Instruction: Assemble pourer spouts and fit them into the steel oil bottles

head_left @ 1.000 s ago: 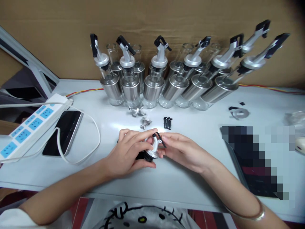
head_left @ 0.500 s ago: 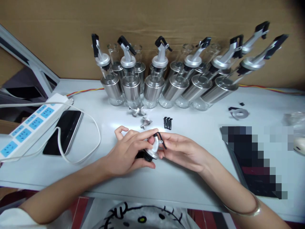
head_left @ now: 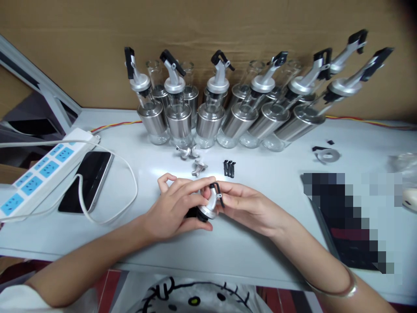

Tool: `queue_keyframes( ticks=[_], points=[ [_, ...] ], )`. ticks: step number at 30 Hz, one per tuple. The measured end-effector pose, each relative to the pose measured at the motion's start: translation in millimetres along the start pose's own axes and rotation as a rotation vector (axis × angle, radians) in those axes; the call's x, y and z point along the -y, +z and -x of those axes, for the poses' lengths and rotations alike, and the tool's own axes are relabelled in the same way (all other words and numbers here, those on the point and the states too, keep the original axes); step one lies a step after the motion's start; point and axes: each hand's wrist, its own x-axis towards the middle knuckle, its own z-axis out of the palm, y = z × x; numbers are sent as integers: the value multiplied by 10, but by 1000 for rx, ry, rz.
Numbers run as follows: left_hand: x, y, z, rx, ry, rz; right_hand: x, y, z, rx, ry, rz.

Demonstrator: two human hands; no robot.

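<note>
Where curved, smooth silvery spout [head_left: 212, 202]

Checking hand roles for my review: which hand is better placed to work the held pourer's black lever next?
Right, probably: the right hand has its thumb at the black lever, while the left hand holds the silver pourer.
</note>
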Motion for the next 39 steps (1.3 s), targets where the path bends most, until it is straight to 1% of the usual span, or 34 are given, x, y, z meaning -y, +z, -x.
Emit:
queue_keyframes(
  ticks=[7,17,24,31,36,39],
  points=[
    [14,10,23,25,-1,-10,-19,10,-4,7,-38,54],
    [30,26,22,2,8,-11,-40,23,-21,-4,-77,28],
    [15,31,30,-34,45,-10,-90,51,-32,22,-102,36],
    [11,55,91,-46,11,8,-102,65,-60,-30,-88,43],
    [-21,59,62,-62,47,-29,-83,132,-80,-113,-137,81],
    [-61,65,55,-85,62,-52,-93,193,-86,-131,-155,79]
  ],
)
